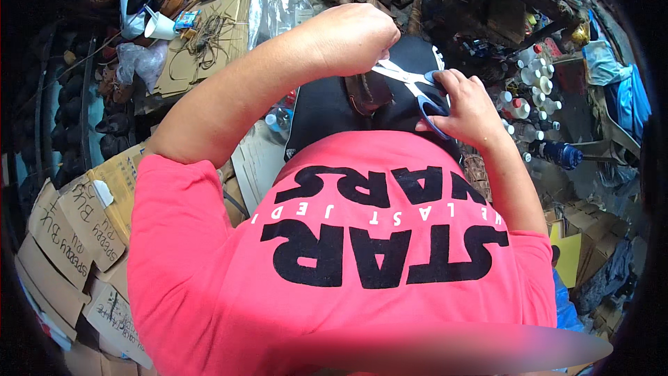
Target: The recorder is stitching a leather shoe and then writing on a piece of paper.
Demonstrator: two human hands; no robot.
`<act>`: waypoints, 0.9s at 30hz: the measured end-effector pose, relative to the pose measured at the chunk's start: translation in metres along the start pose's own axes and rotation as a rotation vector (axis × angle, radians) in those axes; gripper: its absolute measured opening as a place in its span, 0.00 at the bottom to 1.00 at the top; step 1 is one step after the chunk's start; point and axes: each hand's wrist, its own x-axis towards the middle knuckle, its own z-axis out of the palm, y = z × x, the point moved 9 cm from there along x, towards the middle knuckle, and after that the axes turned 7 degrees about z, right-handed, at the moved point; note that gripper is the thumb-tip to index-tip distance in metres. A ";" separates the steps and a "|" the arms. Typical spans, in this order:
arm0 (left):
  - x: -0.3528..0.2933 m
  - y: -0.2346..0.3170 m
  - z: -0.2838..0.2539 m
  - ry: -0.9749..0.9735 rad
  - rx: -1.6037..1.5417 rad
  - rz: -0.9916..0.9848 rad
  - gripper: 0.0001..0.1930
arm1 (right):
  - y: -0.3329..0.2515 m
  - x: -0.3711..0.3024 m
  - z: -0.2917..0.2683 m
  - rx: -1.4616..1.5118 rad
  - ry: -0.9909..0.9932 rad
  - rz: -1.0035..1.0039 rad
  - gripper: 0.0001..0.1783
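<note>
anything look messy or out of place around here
Yes, the strands on the cardboard at upper left: they lie in a loose, knotty-looking tangle rather than a neat coil. I can make out no spill.

The left arm bends at the elbow, its forearm (243, 80) slanting forward and inward to the left hand (365, 35), which is curled into a loose fist, back uppermost, fingertips hidden. The right forearm (518, 181) angles forward and inward too, and the right hand (470, 111) holds its thumb spread well apart from its bent fingers.
</note>
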 end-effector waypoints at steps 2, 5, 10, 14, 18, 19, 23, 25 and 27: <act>0.000 0.000 0.001 0.006 0.011 0.024 0.07 | -0.004 0.005 -0.001 -0.008 -0.015 0.014 0.41; 0.001 0.001 0.001 0.005 0.009 0.034 0.06 | -0.004 0.007 -0.002 -0.001 -0.009 0.014 0.39; 0.002 0.002 0.001 -0.002 0.017 0.041 0.06 | -0.007 0.010 -0.007 -0.002 -0.029 0.023 0.34; -0.003 0.003 -0.005 -0.005 0.076 0.055 0.07 | -0.003 0.010 -0.008 0.016 -0.083 0.066 0.29; -0.013 -0.003 -0.087 0.222 -0.092 -0.053 0.07 | 0.009 0.006 -0.005 0.072 -0.077 0.095 0.26; -0.023 0.000 -0.114 0.284 -0.119 -0.068 0.06 | 0.010 0.007 -0.009 0.067 -0.026 0.068 0.26; -0.058 -0.072 -0.156 0.479 -0.337 -0.061 0.08 | 0.028 0.004 -0.021 0.244 0.018 0.213 0.29; -0.111 -0.122 -0.164 0.515 -0.401 -0.289 0.07 | 0.022 0.001 -0.032 0.310 0.095 0.192 0.29; -0.152 -0.185 -0.156 0.555 -0.498 -0.465 0.07 | 0.034 -0.001 -0.028 0.328 0.074 0.264 0.26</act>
